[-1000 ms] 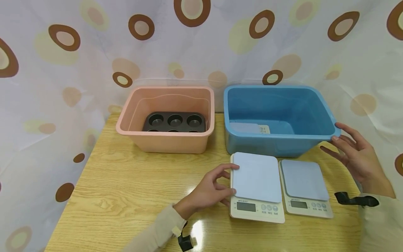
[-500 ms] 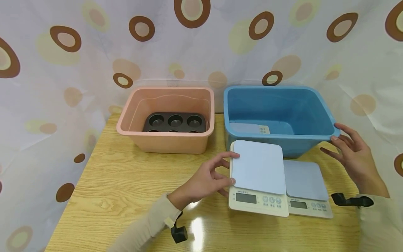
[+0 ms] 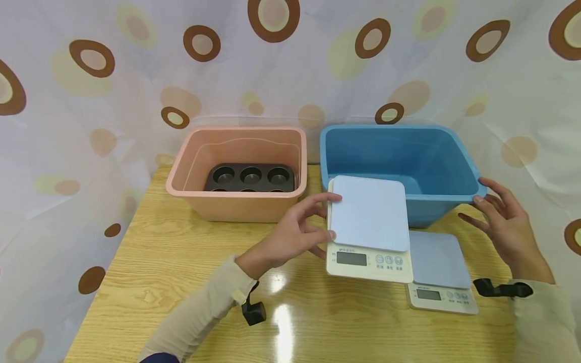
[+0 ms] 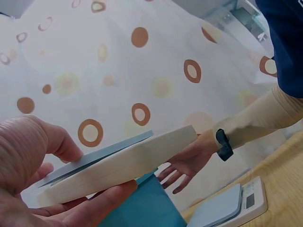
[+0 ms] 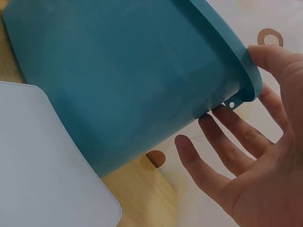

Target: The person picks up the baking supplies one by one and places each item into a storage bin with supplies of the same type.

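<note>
My left hand (image 3: 295, 233) grips a white kitchen scale (image 3: 369, 214) by its left edge, thumb on the near part and fingers wrapping under. In the left wrist view the scale (image 4: 118, 161) is tilted and raised, its underside on the fingers. It overlaps the front wall of the blue bin (image 3: 431, 209) in the head view. At that bin's right front corner, my right hand (image 3: 513, 227) holds the rim between thumb and fingers. A second kitchen scale (image 3: 440, 262) lies flat on the table in front of the bin, partly covered by the raised one.
Left of the blue bin stands a pink bin (image 3: 245, 206) with a dark muffin tin (image 3: 249, 176) inside. Both bins are on a wooden table (image 3: 181, 282), before a spotted curtain (image 3: 281, 75).
My left hand has lifted the kitchen scale up from the table's middle toward the blue bin, and it now hides the scale seen inside earlier. The right hand stays at the bin's corner.
</note>
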`<state>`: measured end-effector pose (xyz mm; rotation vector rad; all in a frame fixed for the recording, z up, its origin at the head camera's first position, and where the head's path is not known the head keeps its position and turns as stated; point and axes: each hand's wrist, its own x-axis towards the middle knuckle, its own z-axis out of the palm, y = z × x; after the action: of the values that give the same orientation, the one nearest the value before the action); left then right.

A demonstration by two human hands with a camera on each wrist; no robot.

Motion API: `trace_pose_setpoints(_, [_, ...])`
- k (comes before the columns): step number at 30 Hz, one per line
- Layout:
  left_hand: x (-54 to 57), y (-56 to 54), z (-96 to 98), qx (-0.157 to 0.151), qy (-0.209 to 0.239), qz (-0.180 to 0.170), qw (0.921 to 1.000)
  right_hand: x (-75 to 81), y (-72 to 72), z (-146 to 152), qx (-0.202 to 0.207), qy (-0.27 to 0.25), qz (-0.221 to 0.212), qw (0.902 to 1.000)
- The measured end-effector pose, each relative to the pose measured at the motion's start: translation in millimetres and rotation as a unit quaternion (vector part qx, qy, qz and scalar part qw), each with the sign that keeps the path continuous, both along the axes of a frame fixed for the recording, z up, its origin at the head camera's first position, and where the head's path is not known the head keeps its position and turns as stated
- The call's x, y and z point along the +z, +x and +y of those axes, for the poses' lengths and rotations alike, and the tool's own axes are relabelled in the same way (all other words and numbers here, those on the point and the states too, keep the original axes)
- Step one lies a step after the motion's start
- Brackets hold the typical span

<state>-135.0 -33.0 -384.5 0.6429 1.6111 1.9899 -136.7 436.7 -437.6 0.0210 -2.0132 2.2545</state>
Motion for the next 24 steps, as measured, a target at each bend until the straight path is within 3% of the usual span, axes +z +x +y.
trace_pose_setpoints(7, [5.6,-14.7,2.2,0.020,0.015,-0.012,0.9996,-1.0,-0.9,1,0.005,-0.015,0.001,0.9999])
trace_pose_setpoints(16, [15.2,-37.0,10.6,0.071,-0.009,-0.009,0.9974,-2.6,0.1,2,-0.001,-0.008,-0.006,0.9999])
trace_pose_setpoints(24, [15.1,-54.3,17.1,0.093,-0.005,-0.028,0.9953,-1.4,0.9,3,0.000,-0.009,-0.006,0.9999])
